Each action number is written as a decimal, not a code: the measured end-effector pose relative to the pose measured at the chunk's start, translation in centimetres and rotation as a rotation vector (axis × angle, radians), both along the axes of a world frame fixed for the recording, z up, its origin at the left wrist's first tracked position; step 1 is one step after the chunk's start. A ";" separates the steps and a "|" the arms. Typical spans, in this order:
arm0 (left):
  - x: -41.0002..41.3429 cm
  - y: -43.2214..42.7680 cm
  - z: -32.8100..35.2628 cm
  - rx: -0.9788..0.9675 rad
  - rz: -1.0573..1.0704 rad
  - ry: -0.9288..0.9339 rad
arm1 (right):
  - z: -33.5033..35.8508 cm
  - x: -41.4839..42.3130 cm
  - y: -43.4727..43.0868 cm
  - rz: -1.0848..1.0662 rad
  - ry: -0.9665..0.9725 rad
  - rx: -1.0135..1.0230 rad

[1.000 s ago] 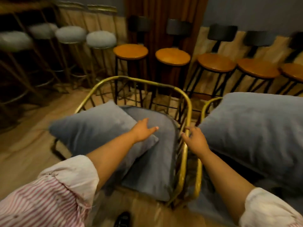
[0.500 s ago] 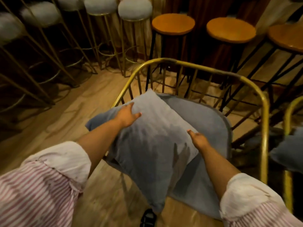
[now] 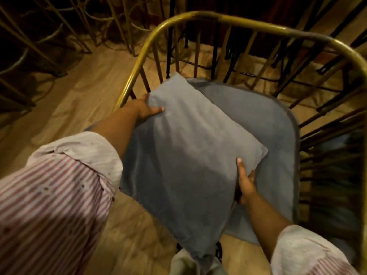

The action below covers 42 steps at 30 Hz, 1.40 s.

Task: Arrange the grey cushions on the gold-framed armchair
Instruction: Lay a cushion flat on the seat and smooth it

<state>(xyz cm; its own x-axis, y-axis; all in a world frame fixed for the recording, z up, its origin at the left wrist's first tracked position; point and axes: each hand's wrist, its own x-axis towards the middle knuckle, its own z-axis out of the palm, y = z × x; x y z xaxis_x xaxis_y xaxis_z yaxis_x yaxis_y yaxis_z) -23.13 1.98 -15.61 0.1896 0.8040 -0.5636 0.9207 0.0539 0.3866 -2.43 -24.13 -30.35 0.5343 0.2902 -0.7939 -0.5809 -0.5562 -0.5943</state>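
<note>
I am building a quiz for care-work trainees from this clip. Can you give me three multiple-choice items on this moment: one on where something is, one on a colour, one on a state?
1. Where does the left hand grip the loose cushion?
A. At its far edge, near the chair's side rail
B. At its near bottom corner
C. Nowhere; it rests on the floor

2. What colour is the chair frame?
A. White
B. Gold
C. Red

3. What state is the loose cushion in?
A. Lying flat and untouched on the seat
B. Held by both hands, overhanging the seat cushion
C. Dropped on the floor

Answers:
1. A, its fingers curl over the edge beside the gold rail.
2. B, the curved top rail shines gold.
3. B, the right hand grips the opposite edge and the near corner hangs past the seat front.
</note>
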 end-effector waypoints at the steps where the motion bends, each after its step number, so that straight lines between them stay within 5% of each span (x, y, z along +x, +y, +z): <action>1: -0.1 0.0 -0.4 -0.004 0.014 -0.007 | -0.2 -0.2 -0.1 -0.021 0.000 0.031; 7: -0.2 -0.4 0.4 -0.020 0.114 -0.056 | 1.9 1.5 0.2 -0.013 -0.017 0.135; 20: 1.6 -9.1 -2.8 -0.082 0.302 -0.538 | 6.9 10.0 -3.4 0.163 -0.364 0.058; 30: 0.4 -8.2 -11.3 -0.234 0.124 -0.268 | 2.5 7.7 -4.6 0.354 -0.382 -0.235; 39: 7.4 -12.6 -0.4 -0.226 -0.110 -0.060 | 11.7 8.6 -4.5 0.837 -0.524 -0.412; 42: 11.0 -15.5 5.6 -0.176 -0.295 -0.096 | 18.1 9.7 -6.3 0.810 -0.643 -0.354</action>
<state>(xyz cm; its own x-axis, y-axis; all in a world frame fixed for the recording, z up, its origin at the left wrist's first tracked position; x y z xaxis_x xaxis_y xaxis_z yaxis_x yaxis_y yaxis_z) -12.10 -13.50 -10.05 0.4577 0.5994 -0.6567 0.8665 -0.1352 0.4806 7.32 -30.40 -12.29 0.6323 0.5533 -0.5423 0.3966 -0.8325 -0.3869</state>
